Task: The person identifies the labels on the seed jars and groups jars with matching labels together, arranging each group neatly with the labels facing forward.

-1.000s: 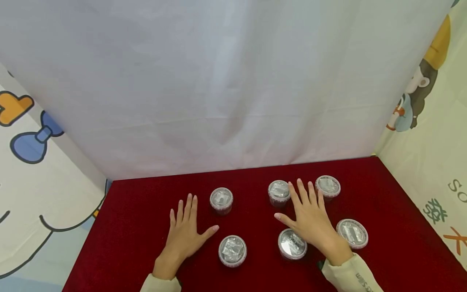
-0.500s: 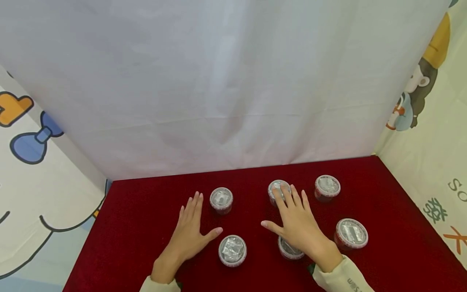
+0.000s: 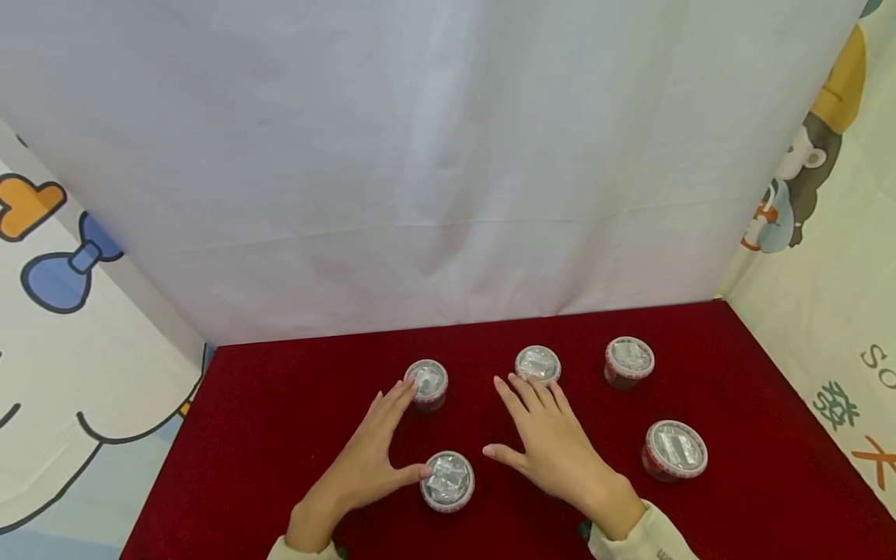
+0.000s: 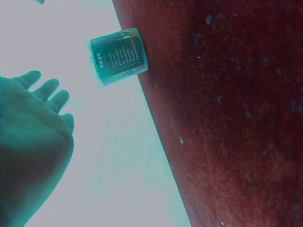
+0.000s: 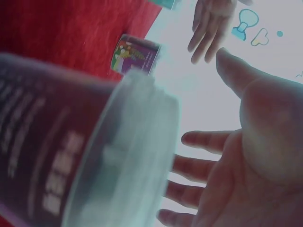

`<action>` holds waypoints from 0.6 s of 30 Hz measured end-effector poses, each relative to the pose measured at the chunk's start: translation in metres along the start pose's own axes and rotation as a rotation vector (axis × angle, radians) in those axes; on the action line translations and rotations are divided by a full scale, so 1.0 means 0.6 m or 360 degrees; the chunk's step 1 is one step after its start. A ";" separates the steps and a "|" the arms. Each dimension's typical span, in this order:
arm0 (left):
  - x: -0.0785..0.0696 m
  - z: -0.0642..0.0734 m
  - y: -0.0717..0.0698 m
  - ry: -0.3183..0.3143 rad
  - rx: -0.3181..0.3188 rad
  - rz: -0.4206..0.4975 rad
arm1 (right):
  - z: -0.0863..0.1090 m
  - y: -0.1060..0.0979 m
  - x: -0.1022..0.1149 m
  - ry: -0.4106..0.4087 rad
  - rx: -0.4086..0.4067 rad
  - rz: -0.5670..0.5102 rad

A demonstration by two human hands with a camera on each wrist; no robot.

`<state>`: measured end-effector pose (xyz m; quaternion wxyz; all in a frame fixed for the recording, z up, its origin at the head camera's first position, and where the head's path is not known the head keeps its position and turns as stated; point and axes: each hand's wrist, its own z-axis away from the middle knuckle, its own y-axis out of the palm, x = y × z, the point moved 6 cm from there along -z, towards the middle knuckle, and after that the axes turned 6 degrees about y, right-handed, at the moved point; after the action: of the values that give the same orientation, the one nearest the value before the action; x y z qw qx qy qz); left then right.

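Several round plastic tubs with clear lids stand on a dark red cloth. My left hand [image 3: 367, 459] is over the cloth, fingers extended. In the head view its fingertips overlap the back left tub [image 3: 428, 377] and its thumb tip overlaps the front left tub [image 3: 449, 486]; whether it touches them I cannot tell. The left wrist view has the palm [image 4: 33, 123] apart from a labelled tub [image 4: 120, 56]. My right hand [image 3: 560, 455], fingers spread, lies below the back middle tub [image 3: 537, 362] in view. Close to the right wrist camera looms a blurred tub [image 5: 118, 156], beside the palm [image 5: 265, 142].
Two more tubs stand to the right, one at the back [image 3: 628, 358] and one nearer [image 3: 677, 449]. A white curtain [image 3: 392, 171] rises behind the red cloth [image 3: 280, 389]. Printed cloths hang at the left [image 3: 84, 373] and right [image 3: 826, 311].
My right hand has moved left, over the front middle tub, which is now hidden from the head camera. The left hand has shifted right towards the left tubs. The tubs stay in place.
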<state>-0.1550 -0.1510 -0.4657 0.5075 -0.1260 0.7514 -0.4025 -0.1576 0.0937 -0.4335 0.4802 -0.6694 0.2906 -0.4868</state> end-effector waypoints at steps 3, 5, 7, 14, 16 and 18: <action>-0.004 0.003 0.001 0.0035 0.0007 0.0052 | 0.002 0.003 0.009 -0.0038 0.0002 -0.0019; -0.005 0.006 0.002 0.0030 0.0032 0.0106 | 0.003 0.005 0.014 -0.0058 0.0006 -0.0031; -0.005 0.008 0.005 0.0018 0.0069 0.0163 | 0.004 0.008 0.019 -0.0076 0.0018 -0.0039; 0.000 0.013 0.016 0.0000 0.0192 0.0303 | 0.010 0.016 0.033 -0.0169 0.0023 -0.0056; 0.000 0.014 0.019 0.0020 0.0203 0.0352 | 0.011 0.018 0.037 -0.0198 0.0030 -0.0065; -0.001 0.014 0.023 0.0051 0.0219 0.0422 | 0.013 0.021 0.040 -0.0217 0.0049 -0.0087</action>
<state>-0.1443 -0.1458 -0.4768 0.5516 0.0158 0.7401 -0.3844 -0.1408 0.0710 -0.4366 0.4956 -0.7011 0.2312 -0.4575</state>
